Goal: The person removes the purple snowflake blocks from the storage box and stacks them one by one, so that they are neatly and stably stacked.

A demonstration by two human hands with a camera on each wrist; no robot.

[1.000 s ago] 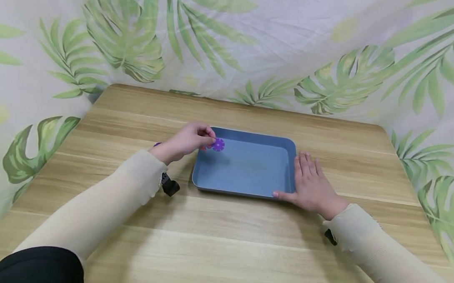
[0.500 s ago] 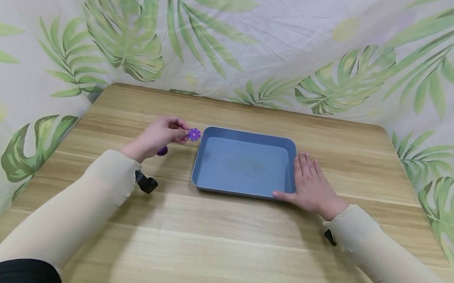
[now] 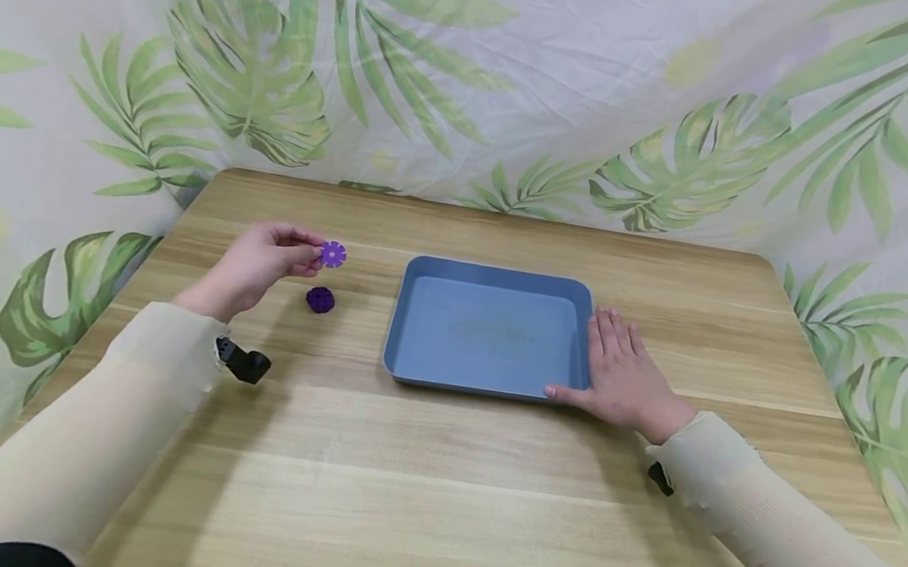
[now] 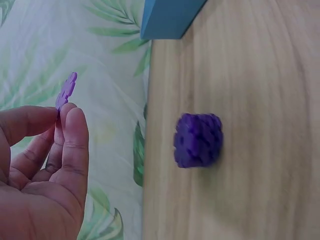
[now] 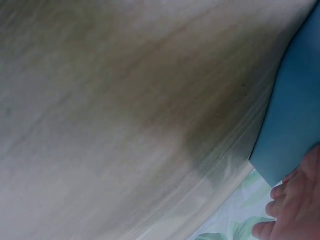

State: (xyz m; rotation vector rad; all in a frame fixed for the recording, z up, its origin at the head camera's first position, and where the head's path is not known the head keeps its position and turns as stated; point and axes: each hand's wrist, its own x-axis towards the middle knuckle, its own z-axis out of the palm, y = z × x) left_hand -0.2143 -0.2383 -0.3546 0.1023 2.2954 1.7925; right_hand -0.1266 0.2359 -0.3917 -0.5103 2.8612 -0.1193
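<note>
Between thumb and fingertips, my left hand (image 3: 263,264) pinches a thin purple notched disc (image 3: 333,254), raised above the table to the left of the tray. The left wrist view shows this disc (image 4: 66,92) nearly edge-on. Below and just right of that hand, a stack of dark purple notched discs (image 3: 321,300) stands on the table; from the left wrist the stack (image 4: 197,140) looks like a short column. My right hand (image 3: 627,373) lies against the right end of the blue tray (image 3: 488,385), its fingers straight and the thumb at the front corner.
The tray sits mid-table with no disc visible in it. The wooden table (image 3: 432,483) ends at the back against a leaf-patterned cloth (image 3: 566,95). A small black wrist camera (image 3: 244,361) hangs under the left sleeve.
My left hand has moved left from over the tray's left end, carrying the purple disc, and the disc stack has come into full view. My right hand and the tray have stayed put.
</note>
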